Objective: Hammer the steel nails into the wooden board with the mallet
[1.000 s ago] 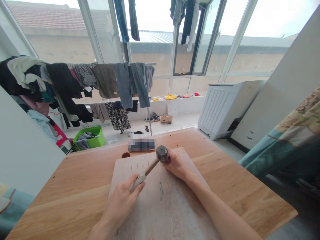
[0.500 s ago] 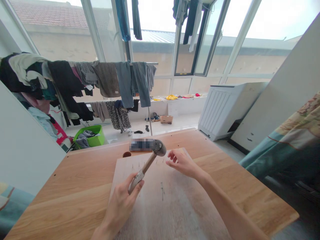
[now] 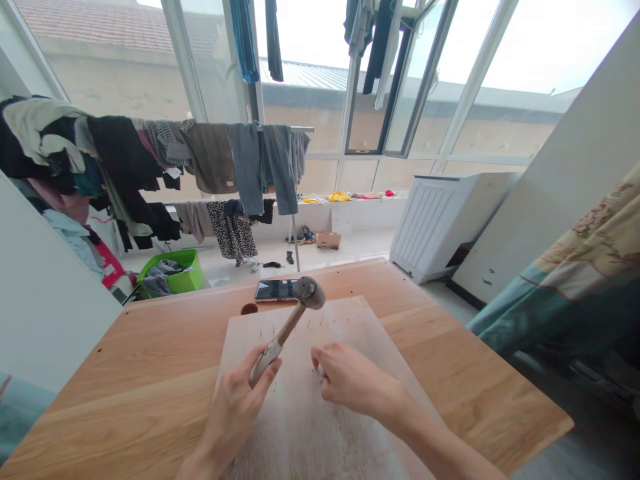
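Observation:
My left hand [image 3: 241,393] is wrapped round the handle of a hammer [image 3: 290,325], its metal head raised and pointing away from me over the far part of the board. Below it, a pale wooden board [image 3: 305,440] lies on the table. Several thin nails [image 3: 309,323] stand upright in a row near the board's far edge, some partly behind the hammer. My right hand [image 3: 353,381] is low over the middle of the board, fingers pinched together on small shiny nails [image 3: 321,375], mostly hidden by the fingers.
On the wooden table [image 3: 135,387], a phone [image 3: 274,291] lies beyond the board, near a round brown piece [image 3: 249,309]. Past the table stand a drying rack with clothes [image 3: 210,157], a green basket [image 3: 187,280] and a white appliance [image 3: 425,227]. A curtain [image 3: 540,287] hangs at right.
My right hand has moved from the row of standing nails back toward me, and its fingers have closed where loose nails lay. My left hand still holds the hammer up.

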The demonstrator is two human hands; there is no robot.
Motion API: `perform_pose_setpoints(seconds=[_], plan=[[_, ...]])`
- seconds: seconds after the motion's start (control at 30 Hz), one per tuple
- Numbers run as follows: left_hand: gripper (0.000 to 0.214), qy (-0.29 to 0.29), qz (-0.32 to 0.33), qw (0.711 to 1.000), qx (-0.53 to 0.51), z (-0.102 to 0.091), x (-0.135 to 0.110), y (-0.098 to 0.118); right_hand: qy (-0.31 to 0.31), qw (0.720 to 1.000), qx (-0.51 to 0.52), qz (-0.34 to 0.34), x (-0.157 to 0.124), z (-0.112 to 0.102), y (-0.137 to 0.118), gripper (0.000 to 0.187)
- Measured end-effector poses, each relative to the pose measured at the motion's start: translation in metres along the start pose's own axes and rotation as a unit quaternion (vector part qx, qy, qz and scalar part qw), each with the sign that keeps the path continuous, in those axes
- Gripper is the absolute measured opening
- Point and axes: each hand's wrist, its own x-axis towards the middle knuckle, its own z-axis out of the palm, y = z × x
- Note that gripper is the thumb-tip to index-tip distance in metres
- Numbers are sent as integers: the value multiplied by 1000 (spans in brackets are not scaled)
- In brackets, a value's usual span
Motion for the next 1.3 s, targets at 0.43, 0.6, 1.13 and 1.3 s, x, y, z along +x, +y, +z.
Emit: perform_pose_setpoints(seconds=[0.43, 0.6, 1.13, 1.3], plan=[[42, -9, -14, 1000, -3, 0, 0, -1, 160, 971, 176, 27, 36, -31, 85, 20], [43, -16, -14, 1000, -7, 1, -1, -4, 186, 968, 163, 35, 48, -10, 103, 18], [45, -28, -17, 999, -11, 2, 0, -3, 194, 969, 150, 25, 49, -2, 106, 19], [43, -31, -16, 999, -17, 2, -2, -4, 200, 967, 151, 33, 46, -6, 108, 22]])
